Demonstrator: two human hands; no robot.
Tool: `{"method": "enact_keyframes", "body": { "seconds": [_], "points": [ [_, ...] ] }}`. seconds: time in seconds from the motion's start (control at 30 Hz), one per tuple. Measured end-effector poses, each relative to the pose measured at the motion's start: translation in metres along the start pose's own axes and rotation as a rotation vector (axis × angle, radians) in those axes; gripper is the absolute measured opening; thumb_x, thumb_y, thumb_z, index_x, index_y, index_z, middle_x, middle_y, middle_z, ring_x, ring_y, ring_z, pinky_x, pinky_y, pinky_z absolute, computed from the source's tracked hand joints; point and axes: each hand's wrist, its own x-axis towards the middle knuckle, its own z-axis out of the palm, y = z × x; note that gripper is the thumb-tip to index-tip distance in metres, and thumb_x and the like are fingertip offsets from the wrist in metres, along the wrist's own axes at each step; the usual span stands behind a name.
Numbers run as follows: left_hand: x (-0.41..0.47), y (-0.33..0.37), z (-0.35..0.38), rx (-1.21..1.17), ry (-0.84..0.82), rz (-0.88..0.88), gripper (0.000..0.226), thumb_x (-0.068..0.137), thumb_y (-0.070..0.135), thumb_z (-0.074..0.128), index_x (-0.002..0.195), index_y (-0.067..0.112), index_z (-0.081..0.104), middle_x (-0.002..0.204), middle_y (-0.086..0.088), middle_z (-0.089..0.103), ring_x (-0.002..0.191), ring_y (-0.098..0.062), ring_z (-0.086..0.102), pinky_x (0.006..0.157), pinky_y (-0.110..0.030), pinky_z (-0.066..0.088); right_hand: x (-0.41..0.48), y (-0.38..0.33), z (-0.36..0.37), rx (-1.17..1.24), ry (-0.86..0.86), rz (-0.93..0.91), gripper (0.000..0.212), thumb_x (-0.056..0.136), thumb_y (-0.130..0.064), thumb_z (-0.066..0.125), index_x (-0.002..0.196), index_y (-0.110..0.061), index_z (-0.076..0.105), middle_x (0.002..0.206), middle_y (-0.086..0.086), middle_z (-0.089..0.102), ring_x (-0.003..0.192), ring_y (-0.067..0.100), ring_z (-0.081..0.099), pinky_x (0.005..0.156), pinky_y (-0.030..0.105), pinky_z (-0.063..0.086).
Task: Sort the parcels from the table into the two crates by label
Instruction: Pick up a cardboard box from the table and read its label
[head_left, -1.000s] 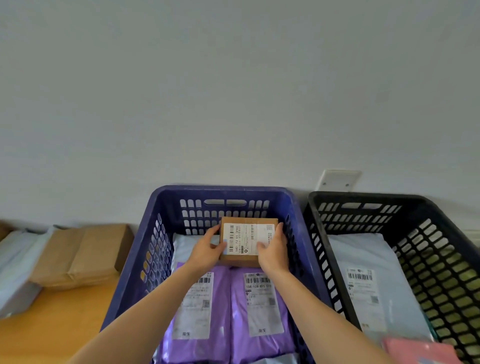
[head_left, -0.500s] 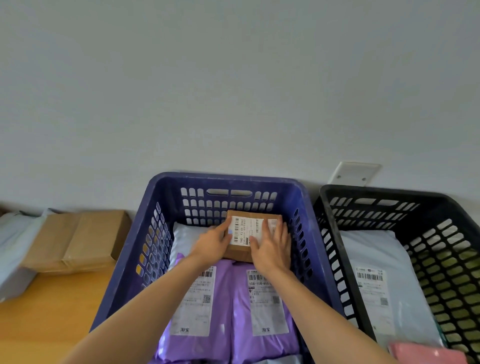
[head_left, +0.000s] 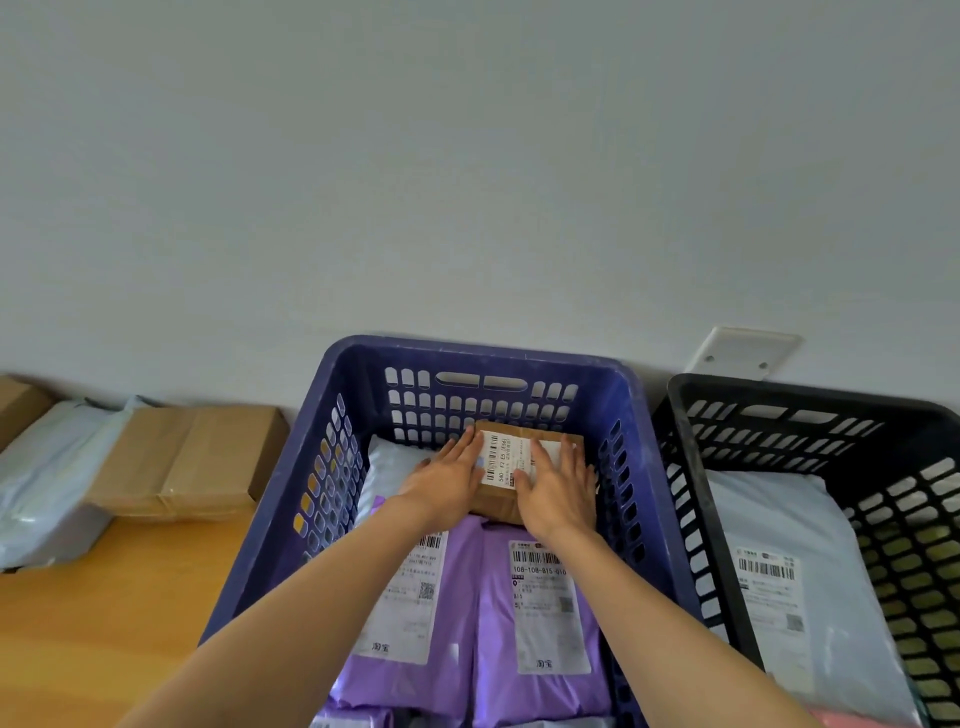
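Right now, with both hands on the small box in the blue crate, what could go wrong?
The brown box sits on plastic mailers, so it may tilt or slide once the left hand and right hand lift. The right hand covers part of its label, so a sorting mistake could go unnoticed.

forearms (head_left: 291, 613) bare as far as seen; left hand (head_left: 447, 480) and right hand (head_left: 558, 491) bare.
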Motion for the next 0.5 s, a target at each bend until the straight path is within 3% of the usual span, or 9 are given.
{"method": "enact_keyframes", "body": {
  "seconds": [0.1, 0.23, 0.5],
  "points": [
    [-0.016, 0.006, -0.009, 0.067, 0.043, 0.034, 0.053, 0.105, 0.036, 0.022, 0.154, 0.019, 0.012, 0.162, -0.001, 0.002, 0.149, -0.021, 0.007, 0.120, -0.044, 0.016, -0.003, -0.005, -0.004, 0.055, 0.069, -0.003, 0.054, 0.100, -0.043, 0.038, 0.150, -0.026, 0.026, 0.160, 0.011, 0.012, 0.148, 0.029, 0.008, 0.120, 0.043, 0.004],
    [-0.041, 0.008, -0.022, 0.153, 0.112, 0.042, 0.053, 0.105, 0.039, 0.021, 0.154, 0.021, 0.014, 0.162, -0.004, 0.007, 0.149, -0.023, 0.006, 0.120, -0.042, 0.013, -0.011, -0.018, -0.013, 0.137, 0.164, -0.038, 0.050, 0.099, -0.038, 0.044, 0.147, -0.025, 0.034, 0.158, 0.008, 0.022, 0.143, 0.030, 0.024, 0.115, 0.046, 0.027],
    [-0.086, 0.007, -0.074, 0.199, 0.348, 0.000, 0.051, 0.105, 0.033, 0.027, 0.153, 0.021, 0.018, 0.162, -0.003, 0.010, 0.149, -0.018, 0.003, 0.121, -0.038, 0.010, -0.027, -0.057, -0.035, 0.388, 0.252, -0.254, 0.045, 0.100, -0.024, 0.046, 0.143, -0.013, 0.040, 0.151, 0.009, 0.035, 0.139, 0.024, 0.031, 0.112, 0.042, 0.033]
  ]
}}
